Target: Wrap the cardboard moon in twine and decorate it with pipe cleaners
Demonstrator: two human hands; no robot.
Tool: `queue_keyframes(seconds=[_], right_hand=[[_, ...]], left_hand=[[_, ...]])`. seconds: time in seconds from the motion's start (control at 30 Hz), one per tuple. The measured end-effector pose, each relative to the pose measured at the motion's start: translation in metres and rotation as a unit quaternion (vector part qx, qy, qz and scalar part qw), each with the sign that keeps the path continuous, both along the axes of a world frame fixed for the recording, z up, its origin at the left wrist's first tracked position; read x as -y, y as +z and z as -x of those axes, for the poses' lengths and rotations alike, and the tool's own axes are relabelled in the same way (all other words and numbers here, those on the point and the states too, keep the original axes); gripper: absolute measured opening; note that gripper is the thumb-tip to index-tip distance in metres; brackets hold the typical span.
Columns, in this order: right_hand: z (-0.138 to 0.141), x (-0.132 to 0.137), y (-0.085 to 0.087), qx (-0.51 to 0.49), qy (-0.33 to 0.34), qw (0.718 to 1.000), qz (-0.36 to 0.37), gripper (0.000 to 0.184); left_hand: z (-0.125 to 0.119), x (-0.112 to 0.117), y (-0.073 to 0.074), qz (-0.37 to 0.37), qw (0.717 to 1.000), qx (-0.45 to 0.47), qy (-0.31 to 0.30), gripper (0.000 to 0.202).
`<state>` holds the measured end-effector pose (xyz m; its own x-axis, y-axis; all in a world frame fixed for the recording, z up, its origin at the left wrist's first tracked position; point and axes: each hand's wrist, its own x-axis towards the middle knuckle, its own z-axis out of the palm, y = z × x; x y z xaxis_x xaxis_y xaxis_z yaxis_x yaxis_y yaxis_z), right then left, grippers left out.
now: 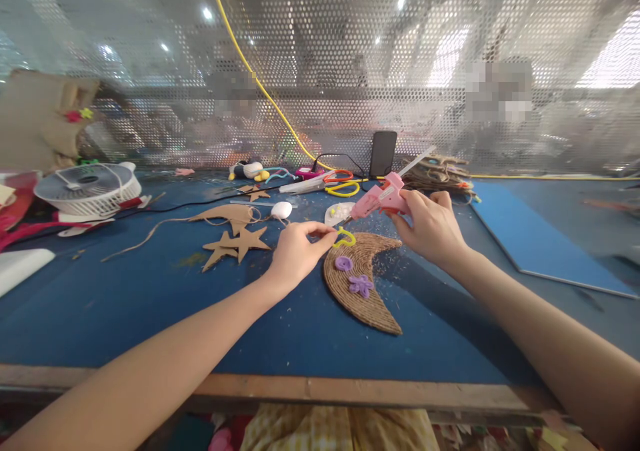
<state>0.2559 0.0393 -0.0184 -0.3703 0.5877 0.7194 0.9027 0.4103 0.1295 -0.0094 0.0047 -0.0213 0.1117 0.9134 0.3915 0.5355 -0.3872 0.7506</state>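
My right hand [433,228] grips a pink glue gun [380,198] whose nozzle points down-left at a small yellow pipe-cleaner shape [345,239]. My left hand [299,250] pinches that yellow shape just above the upper tip of a twine-wrapped crescent moon [367,298]. The crescent lies flat on the blue tabletop [150,304] and carries two purple pipe-cleaner pieces [353,274], a spiral and a flower.
Cardboard stars [235,244] with twine lie left of the crescent. A white egg-like ball [281,210], scissors [330,183], a phone [383,153], a twine bundle [440,171] and a white fan [87,188] sit farther back. A perforated screen [350,71] closes the rear. A lighter blue mat [530,238] lies right.
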Motion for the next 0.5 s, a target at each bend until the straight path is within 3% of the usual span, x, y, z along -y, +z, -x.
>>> queue_keyframes(seconds=[0.1,0.23,0.5], right_hand=[[0.0002,0.0012,0.0021,-0.019,-0.014,1.0,-0.016,0.031],[0.0014,0.0037,0.0044,-0.044,0.033,0.998,-0.018,0.028],[0.0059,0.0072,0.0038,-0.005,0.069,0.998,-0.001,0.02]], left_hand=[[0.0003,0.0002,0.0004,0.006,1.0,0.009,0.011,0.012],[0.0008,-0.0006,0.0012,0.021,0.999,0.016,0.036,0.012],[-0.0002,-0.0002,0.0024,0.025,0.998,0.027,0.044,0.011]])
